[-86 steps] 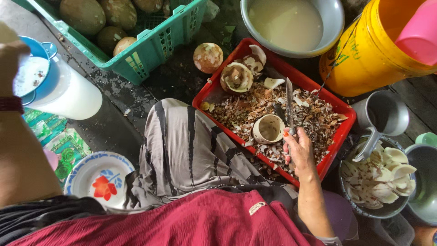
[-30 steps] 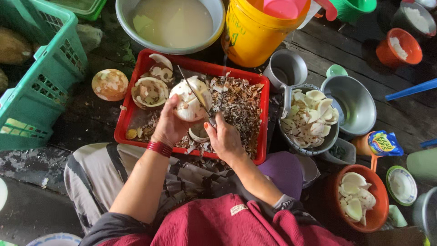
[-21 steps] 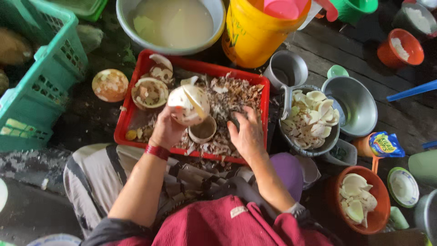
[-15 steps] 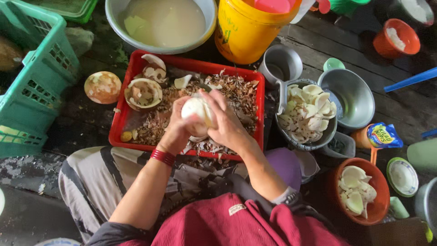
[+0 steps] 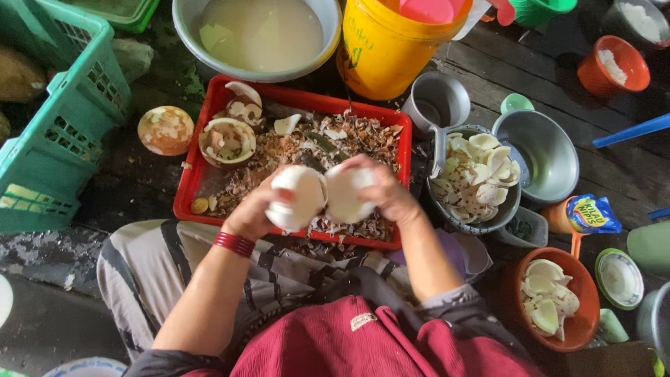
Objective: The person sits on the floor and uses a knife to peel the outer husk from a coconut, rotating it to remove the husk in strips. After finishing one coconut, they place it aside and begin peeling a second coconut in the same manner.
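Left hand point(image 5: 255, 213) gripping white coconut half point(image 5: 296, 197); right hand point(image 5: 387, 192) gripping second white half point(image 5: 345, 195), halves touching, held above red tray point(image 5: 192, 188) of husk scraps; metal bowl point(image 5: 447, 209) of coconut pieces just beside right hand.

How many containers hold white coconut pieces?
2: a grey metal bowl right of the red tray, and an orange bowl lower right. Others may be hidden.

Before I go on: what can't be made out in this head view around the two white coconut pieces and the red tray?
- Head view: inner faces of the white coconut pieces are covered by the left hand and right hand.
- Red tray: its floor is buried under shell scraps.
- Green crate: cut off by the left edge.
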`<control>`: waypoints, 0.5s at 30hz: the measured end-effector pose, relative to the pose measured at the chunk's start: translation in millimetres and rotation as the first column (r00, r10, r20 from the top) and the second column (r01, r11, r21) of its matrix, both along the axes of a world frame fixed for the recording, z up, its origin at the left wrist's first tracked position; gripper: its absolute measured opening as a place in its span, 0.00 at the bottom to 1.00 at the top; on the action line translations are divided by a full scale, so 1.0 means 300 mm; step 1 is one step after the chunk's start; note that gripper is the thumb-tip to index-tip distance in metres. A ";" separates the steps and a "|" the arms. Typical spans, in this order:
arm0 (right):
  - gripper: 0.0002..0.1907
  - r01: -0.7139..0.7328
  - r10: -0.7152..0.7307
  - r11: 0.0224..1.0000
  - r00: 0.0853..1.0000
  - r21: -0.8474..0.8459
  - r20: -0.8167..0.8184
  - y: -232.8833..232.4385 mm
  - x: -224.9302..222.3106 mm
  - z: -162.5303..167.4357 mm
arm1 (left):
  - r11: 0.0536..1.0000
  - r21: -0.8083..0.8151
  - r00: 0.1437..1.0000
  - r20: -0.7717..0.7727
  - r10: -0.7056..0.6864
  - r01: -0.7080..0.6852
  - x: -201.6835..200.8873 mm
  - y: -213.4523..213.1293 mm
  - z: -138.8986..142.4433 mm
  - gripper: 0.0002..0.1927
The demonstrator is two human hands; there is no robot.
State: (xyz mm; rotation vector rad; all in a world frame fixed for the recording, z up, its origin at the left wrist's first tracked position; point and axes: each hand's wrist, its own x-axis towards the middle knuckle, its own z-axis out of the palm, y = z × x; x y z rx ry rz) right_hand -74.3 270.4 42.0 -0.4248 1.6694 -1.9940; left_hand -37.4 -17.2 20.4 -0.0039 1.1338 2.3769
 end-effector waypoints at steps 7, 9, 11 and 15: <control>0.20 0.529 -0.420 0.736 0.846 -0.422 0.328 -0.151 0.103 0.032 | 0.928 0.120 0.930 0.151 0.335 -0.354 0.013 0.047 -0.037 0.32; 0.26 0.548 -0.535 0.736 0.831 -0.398 0.155 -0.302 0.178 0.019 | 0.900 0.145 0.912 0.082 0.402 -0.410 0.008 0.102 -0.041 0.33; 0.34 0.577 -0.589 0.803 0.807 -0.149 -0.049 -0.393 0.237 0.020 | 0.859 0.251 0.894 0.093 0.438 -0.447 0.015 0.131 -0.036 0.34; 0.36 0.536 -0.542 0.839 0.838 -0.098 -0.063 -0.410 0.246 0.047 | 0.847 0.313 0.857 -0.154 0.491 -0.429 0.037 0.111 0.001 0.34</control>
